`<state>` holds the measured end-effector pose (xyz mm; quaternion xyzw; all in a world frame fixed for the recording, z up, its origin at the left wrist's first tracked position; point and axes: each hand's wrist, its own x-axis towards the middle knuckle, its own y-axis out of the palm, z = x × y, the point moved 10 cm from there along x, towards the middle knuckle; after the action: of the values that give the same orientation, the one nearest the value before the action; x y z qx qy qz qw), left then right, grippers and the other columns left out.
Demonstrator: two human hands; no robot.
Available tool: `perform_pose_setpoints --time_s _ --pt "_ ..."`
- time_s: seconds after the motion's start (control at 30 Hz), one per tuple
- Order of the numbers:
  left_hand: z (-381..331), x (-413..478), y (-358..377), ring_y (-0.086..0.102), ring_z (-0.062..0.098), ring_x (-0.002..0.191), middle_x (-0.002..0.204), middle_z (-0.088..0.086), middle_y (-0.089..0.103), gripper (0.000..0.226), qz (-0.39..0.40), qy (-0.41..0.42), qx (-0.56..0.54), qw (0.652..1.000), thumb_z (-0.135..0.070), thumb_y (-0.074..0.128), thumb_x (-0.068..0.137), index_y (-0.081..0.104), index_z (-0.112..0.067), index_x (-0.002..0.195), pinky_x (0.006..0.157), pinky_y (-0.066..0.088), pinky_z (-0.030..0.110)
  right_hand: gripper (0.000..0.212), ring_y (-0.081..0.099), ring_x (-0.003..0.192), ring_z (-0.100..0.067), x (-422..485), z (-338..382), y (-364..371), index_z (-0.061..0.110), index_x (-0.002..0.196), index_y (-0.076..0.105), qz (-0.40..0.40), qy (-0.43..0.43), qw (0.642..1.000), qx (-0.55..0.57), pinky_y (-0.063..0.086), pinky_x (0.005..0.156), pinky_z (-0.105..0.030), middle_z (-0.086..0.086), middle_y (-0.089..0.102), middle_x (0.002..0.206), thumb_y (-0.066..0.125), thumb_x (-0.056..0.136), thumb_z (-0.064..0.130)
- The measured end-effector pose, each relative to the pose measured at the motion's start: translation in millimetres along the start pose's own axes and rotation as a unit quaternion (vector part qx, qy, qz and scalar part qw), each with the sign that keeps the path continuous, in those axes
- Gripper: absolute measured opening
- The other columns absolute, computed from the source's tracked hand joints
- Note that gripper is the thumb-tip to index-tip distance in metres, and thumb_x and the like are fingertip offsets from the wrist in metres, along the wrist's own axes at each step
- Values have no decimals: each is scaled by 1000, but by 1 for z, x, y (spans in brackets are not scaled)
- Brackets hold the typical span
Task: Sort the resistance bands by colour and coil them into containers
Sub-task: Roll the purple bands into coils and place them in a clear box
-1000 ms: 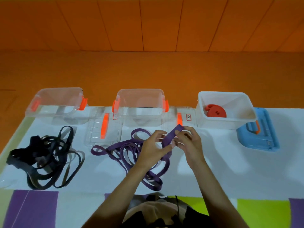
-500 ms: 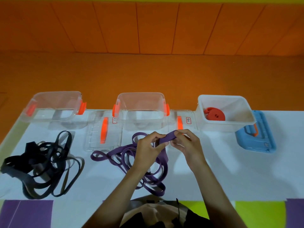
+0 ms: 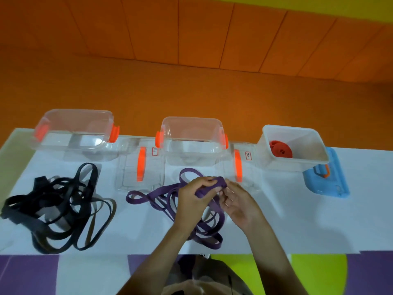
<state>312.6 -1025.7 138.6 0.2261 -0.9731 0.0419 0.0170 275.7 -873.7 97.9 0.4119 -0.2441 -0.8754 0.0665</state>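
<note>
Purple band (image 3: 212, 186) gripped in left hand (image 3: 191, 201), folded end pinched by right hand (image 3: 240, 205), loops beneath wrists

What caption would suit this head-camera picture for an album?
Left hand and right hand grip a purple band; black bands wait, red coil already boxed.

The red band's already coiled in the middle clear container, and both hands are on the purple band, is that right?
Not quite. The head view shows the coiled red band sitting in the white container on the right, not in the middle clear container. The left hand and right hand do both hold the purple band.
</note>
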Motion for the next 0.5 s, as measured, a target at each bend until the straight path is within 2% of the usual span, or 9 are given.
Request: perform_pose_setpoints --time_s 0.1,0.17,0.27,0.33,0.4,0.5 --pt "13 -11 -8 75 8 106 109 -17 79 21 -8 -13 -13 1000 -14 85 89 81 -26 105 96 58 27 17 66 79 -17 -6 -23 -3 8 98 71 -21 10 1000 -7 61 70 -25 -12 68 94 76 87 20" --pt "20 -19 -10 74 9 108 111 -17 79 21 1 -28 -34 999 -12 82 91 80 -27 107 97 58 26 12 63 84 -18 -12 -32 -1 5 95 70 -19 4 1000 -18 63 71 -24 -16 61 92 67 99 16" --pt "31 -29 -9 74 9 109 113 -13 79 24 18 -63 -77 995 -12 79 94 80 -32 108 98 58 25 18 68 96 -23 -18 -38 1 -4 106 69 -14 -20 1000 -14 61 87 -25 -21 67 107 53 107 4" --pt "35 -30 -8 74 11 110 114 -12 79 24 28 -72 -82 994 -15 81 93 80 -33 109 99 58 29 25 68 111 -30 -22 -37 3 -6 126 65 -8 -40 999 -27 56 101 -31 -25 68 125 50 107 0" --pt "29 -27 -10 74 14 109 114 -12 79 25 29 -50 -66 996 -21 84 90 80 -36 110 96 59 28 31 67 117 -31 -24 -33 7 -4 136 61 10 -59 997 -43 56 103 -33 -24 68 131 50 107 1" --pt "9 -16 -9 72 19 109 115 -10 76 36 50 9 -26 998 -27 90 83 80 -27 118 94 59 27 26 73 108 -29 -22 -17 9 -3 126 69 16 -95 994 -54 62 95 -31 -23 72 123 52 107 3"
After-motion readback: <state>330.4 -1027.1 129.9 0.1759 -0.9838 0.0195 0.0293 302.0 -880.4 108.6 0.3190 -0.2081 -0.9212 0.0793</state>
